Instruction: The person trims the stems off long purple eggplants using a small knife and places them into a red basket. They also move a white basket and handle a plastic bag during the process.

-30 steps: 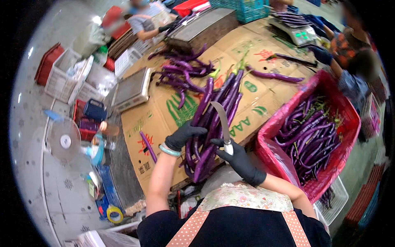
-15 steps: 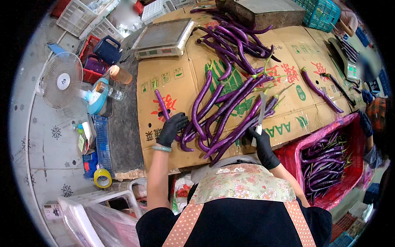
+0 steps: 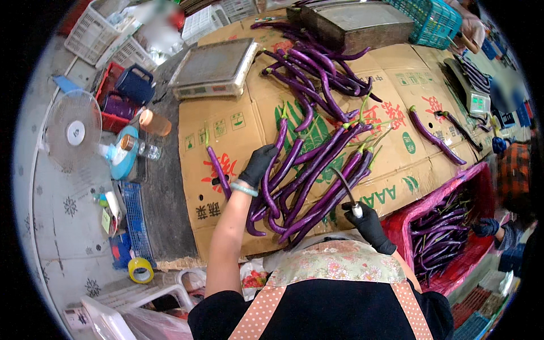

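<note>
Long purple eggplants [image 3: 317, 157] lie in a loose bunch on the flattened cardboard before me, their green stems mostly pointing away. My left hand [image 3: 260, 165], in a black glove, is closed at the upper part of one curved eggplant [image 3: 281, 131] on the bunch's left side; its fingertips are partly hidden. A black glove also covers my right hand [image 3: 368, 225], which grips the pale handle of a knife [image 3: 344, 184]. The thin blade slants up and left over the eggplants at the right of the bunch. One eggplant [image 3: 219, 171] lies apart, left of my left hand.
More eggplants [image 3: 323, 73] are heaped farther back, beside a flat weighing scale [image 3: 214, 67] and a metal box [image 3: 351, 25]. A pink-lined crate [image 3: 401, 218] full of eggplants stands at right, a co-worker's gloved hand [image 3: 485, 227] by it. A fan [image 3: 75, 133] stands left.
My left hand has moved up and right, from the lower eggplants to a curved one's upper part. My right hand has drawn back slightly, and the knife now tilts left. The co-worker's hand has come lower.
</note>
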A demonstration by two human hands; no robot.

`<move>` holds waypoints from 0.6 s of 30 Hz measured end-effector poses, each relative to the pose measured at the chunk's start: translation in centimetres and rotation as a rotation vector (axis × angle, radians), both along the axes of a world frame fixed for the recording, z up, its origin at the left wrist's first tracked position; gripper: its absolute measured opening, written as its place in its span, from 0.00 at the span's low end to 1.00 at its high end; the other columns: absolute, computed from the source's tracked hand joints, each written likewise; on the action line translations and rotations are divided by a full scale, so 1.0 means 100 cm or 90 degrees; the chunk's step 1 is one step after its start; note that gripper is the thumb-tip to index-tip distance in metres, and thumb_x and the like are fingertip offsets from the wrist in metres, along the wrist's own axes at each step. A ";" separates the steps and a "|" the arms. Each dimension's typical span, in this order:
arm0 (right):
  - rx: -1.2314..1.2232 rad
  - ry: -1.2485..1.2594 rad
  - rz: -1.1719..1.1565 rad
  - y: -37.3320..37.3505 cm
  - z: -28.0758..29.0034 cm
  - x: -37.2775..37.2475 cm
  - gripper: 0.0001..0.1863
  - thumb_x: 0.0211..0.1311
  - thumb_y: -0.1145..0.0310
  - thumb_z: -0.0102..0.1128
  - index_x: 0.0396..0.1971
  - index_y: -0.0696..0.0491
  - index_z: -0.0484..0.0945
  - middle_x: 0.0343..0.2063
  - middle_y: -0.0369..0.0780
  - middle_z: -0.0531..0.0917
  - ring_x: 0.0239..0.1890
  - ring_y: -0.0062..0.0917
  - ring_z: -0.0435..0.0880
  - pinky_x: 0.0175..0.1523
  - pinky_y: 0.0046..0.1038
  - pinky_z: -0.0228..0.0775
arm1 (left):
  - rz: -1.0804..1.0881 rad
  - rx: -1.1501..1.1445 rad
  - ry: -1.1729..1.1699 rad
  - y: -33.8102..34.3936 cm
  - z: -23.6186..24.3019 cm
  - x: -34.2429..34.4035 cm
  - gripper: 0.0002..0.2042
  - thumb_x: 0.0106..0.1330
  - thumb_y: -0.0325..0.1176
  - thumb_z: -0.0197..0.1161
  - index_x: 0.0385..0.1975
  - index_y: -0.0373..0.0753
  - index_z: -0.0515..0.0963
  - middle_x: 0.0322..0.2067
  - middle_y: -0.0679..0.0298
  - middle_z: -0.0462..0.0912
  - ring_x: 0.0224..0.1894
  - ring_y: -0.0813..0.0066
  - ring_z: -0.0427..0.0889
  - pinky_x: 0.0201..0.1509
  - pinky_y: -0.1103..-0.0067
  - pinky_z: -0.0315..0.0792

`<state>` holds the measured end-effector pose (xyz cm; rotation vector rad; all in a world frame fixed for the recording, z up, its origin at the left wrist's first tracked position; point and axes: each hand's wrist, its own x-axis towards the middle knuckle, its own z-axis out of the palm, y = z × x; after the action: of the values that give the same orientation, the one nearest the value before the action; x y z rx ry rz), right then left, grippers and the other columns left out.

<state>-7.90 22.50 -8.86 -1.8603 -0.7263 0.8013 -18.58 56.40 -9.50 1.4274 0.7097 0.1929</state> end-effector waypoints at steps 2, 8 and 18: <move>0.052 -0.028 -0.071 0.001 0.012 0.009 0.12 0.50 0.75 0.57 0.37 0.55 0.77 0.33 0.42 0.81 0.34 0.26 0.79 0.41 0.26 0.69 | -0.035 -0.015 0.000 0.013 -0.014 0.008 0.14 0.63 0.40 0.53 0.38 0.35 0.75 0.29 0.67 0.77 0.30 0.79 0.74 0.36 0.82 0.69; 0.090 0.029 -0.303 -0.003 0.056 0.031 0.10 0.54 0.72 0.59 0.37 0.54 0.77 0.20 0.32 0.76 0.22 0.13 0.72 0.27 0.16 0.65 | -0.147 0.058 0.000 -0.031 0.076 0.020 0.16 0.63 0.39 0.52 0.44 0.34 0.73 0.26 0.68 0.76 0.26 0.83 0.72 0.30 0.85 0.68; 0.243 -0.375 -0.178 0.019 0.082 0.067 0.14 0.47 0.70 0.63 0.36 0.51 0.73 0.26 0.42 0.78 0.28 0.37 0.79 0.31 0.30 0.70 | -0.285 -0.034 -0.025 -0.116 0.151 0.011 0.23 0.61 0.30 0.53 0.57 0.32 0.61 0.30 0.66 0.76 0.27 0.84 0.72 0.30 0.88 0.67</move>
<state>-1.24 24.36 -0.66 -1.7891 -0.8776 -0.0820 -17.51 44.83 5.58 1.4889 0.3466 -0.1449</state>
